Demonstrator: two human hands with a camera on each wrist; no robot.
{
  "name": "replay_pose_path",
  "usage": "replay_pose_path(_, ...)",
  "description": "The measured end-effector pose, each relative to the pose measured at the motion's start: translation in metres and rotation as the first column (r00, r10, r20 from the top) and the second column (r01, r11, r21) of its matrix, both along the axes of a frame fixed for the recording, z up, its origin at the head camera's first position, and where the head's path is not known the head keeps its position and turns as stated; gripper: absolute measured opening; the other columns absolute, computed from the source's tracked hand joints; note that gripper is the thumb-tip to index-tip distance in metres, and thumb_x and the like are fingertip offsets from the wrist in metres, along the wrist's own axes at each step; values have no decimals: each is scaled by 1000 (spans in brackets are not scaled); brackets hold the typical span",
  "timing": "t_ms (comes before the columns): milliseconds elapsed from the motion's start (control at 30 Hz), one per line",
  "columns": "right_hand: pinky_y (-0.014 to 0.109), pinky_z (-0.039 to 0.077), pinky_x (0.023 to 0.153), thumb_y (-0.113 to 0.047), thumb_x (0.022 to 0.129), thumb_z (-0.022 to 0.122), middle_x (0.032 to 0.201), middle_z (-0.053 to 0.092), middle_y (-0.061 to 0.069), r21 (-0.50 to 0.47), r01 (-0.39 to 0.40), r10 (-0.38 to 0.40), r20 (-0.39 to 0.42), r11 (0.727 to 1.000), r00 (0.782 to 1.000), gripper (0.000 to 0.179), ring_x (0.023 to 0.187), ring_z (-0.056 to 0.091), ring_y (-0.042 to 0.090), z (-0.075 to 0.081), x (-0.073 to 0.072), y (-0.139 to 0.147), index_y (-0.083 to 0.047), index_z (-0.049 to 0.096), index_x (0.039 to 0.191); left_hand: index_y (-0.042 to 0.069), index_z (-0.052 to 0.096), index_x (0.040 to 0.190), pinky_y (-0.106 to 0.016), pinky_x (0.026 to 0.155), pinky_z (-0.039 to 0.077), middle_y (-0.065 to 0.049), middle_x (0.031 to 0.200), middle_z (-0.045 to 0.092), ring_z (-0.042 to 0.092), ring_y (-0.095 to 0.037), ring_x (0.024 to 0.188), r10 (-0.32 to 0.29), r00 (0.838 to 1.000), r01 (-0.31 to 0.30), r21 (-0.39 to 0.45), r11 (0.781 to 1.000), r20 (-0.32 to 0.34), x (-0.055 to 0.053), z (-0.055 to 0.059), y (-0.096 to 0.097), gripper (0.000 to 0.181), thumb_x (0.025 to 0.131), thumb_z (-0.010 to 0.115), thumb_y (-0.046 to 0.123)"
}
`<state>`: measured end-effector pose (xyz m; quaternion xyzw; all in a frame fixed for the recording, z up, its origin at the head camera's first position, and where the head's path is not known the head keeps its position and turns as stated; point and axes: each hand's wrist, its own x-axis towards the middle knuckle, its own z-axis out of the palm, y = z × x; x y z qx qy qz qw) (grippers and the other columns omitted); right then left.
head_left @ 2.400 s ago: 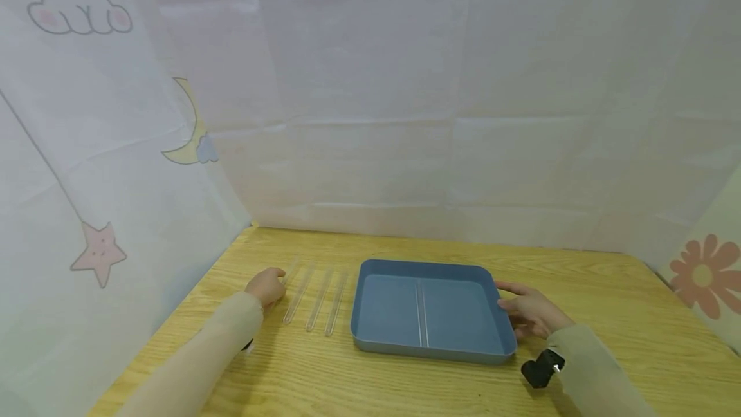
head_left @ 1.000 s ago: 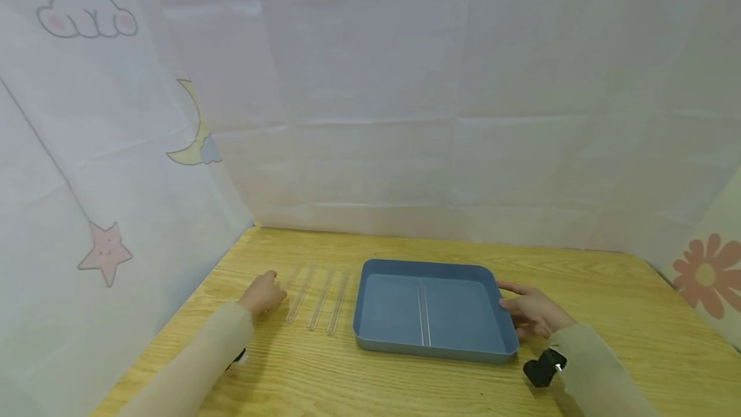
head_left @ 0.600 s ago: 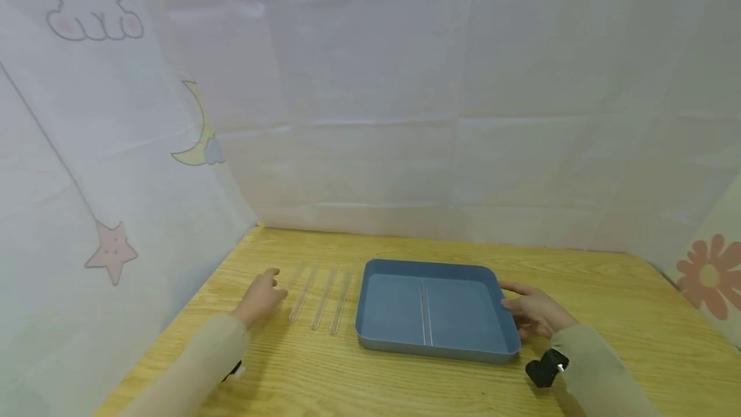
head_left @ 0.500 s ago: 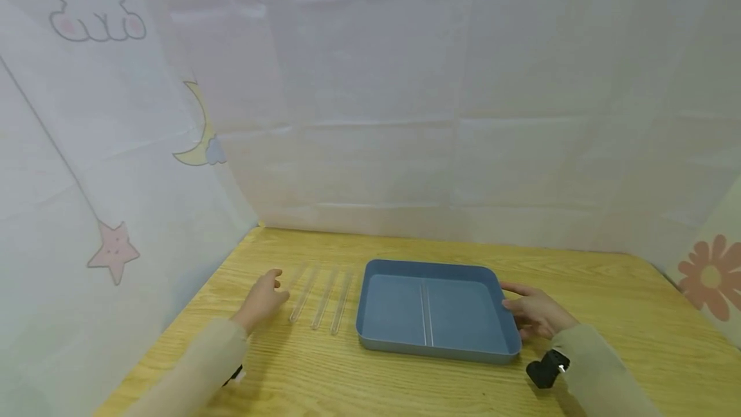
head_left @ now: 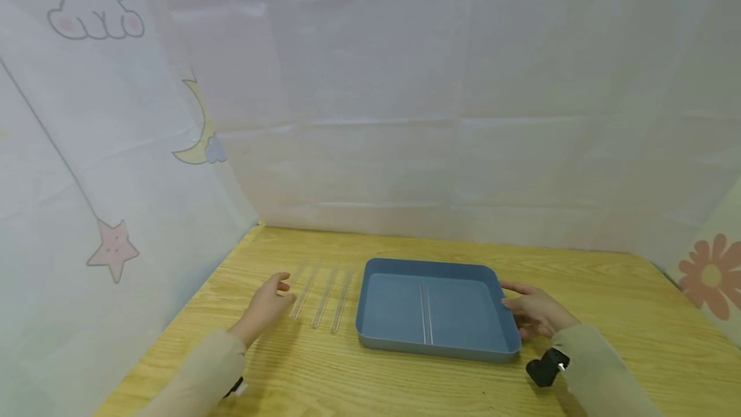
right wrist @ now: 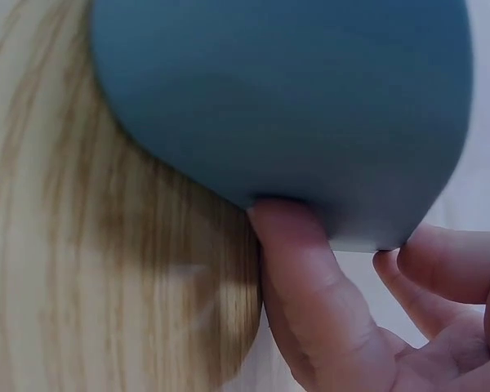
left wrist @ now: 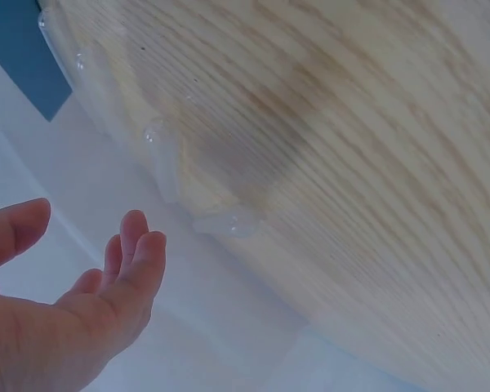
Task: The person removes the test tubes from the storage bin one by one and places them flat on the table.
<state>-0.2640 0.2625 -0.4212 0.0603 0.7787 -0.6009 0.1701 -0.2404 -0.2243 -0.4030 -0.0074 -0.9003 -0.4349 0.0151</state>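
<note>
In the head view, my left hand (head_left: 266,311) hovers beside several clear test tubes (head_left: 305,291) lying in a row on the table. Its fingers are apart and hold nothing. The leftmost tube is partly hidden behind that hand. Rounded tube ends (left wrist: 158,135) also show beyond the spread fingers in the left wrist view. My right hand (head_left: 538,314) touches the right outer wall of a shallow blue tray (head_left: 370,343), its fingertips against the wall (right wrist: 286,106). Across the tray's middle runs a clear narrow piece (head_left: 426,314); whether it is a tube or a divider I cannot tell.
Everything stands on a wood-grain table (head_left: 347,385). A pale printed sheet (head_left: 370,114) hangs behind and along the sides of the table. Black wrist cameras are strapped at both sleeves, one near the tray's front right corner (head_left: 509,352).
My left hand's fingers have come away from the leftmost tube and spread, and the hand has drawn back slightly. The right hand and tray stay as they were; the view has shifted a little.
</note>
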Motion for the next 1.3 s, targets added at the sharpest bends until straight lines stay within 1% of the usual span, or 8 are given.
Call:
replay_pose_path(100, 43, 56, 70, -7, 102, 47, 119, 59, 24, 2, -3, 3, 1, 1000, 1000, 61, 89, 64, 25, 0, -1, 0, 2, 15, 153, -15, 36, 138, -43, 75, 53, -33, 121, 51, 57, -42, 104, -6, 1000, 6, 14, 1000, -14, 2, 0, 3, 53, 92, 56, 3)
replay_pose_path(333, 41, 56, 68, -6, 101, 48, 118, 60, 23, 24, 6, -6, 0, 1000, 1000, 61, 88, 64, 24, 0, -1, 0, 2, 17, 153, -13, 40, 136, -42, 74, 53, -30, 119, 53, 58, -39, 102, -14, 999, 16, 62, 998, -30, 7, 4, 12, 50, 93, 57, 4)
replay_pose_path(567, 41, 56, 68, -6, 101, 48, 120, 58, 24, 22, 14, -14, 2, 1000, 1000, 60, 89, 64, 24, 0, -1, -1, 2, 18, 153, -13, 42, 135, -39, 72, 54, -25, 114, 56, 59, -34, 96, -27, 999, 30, 69, 997, -45, 10, 5, 22, 49, 91, 59, 2)
replay_pose_path(800, 41, 56, 68, -7, 101, 48, 118, 59, 23, 12, 9, -9, 2, 1000, 1000, 61, 88, 64, 24, 1, 0, -1, 2, 17, 153, -11, 44, 135, -39, 73, 52, -23, 113, 56, 58, -31, 96, -49, 998, 53, 110, 992, -36, 14, 6, 33, 48, 92, 59, 2)
replay_pose_path(933, 42, 56, 69, -6, 101, 47, 116, 59, 21, -6, 7, -7, 6, 1000, 1000, 61, 88, 64, 25, 0, 0, -1, 2, 16, 153, -10, 45, 134, -40, 73, 52, -20, 110, 57, 58, -29, 93, -62, 997, 67, 109, 992, -48, 15, 5, 39, 47, 92, 61, 4)
replay_pose_path(1033, 41, 56, 67, -6, 101, 47, 114, 60, 20, -7, 13, -13, 9, 1000, 1000, 61, 87, 63, 25, 1, 0, -1, 2, 16, 153, -11, 46, 133, -38, 71, 52, -18, 108, 58, 58, -27, 90, -71, 996, 77, 123, 989, -51, 16, 4, 43, 46, 92, 61, 3)
replay_pose_path(1167, 39, 56, 65, -5, 101, 48, 112, 61, 19, 0, 22, -22, 13, 1000, 1000, 61, 85, 63, 25, 1, -1, -1, 2, 17, 153, -12, 45, 133, -36, 68, 51, -17, 108, 56, 57, -26, 88, -85, 995, 90, 155, 984, -42, 19, 3, 48, 45, 93, 59, 2)
replay_pose_path(1300, 40, 56, 65, -5, 101, 47, 111, 62, 18, -8, 27, -27, 16, 1000, 1000, 60, 86, 63, 25, 1, -1, -2, 1, 17, 153, -11, 44, 134, -37, 68, 50, -16, 107, 55, 58, -26, 88, -96, 995, 100, 193, 976, -30, 21, 3, 53, 45, 94, 59, 3)
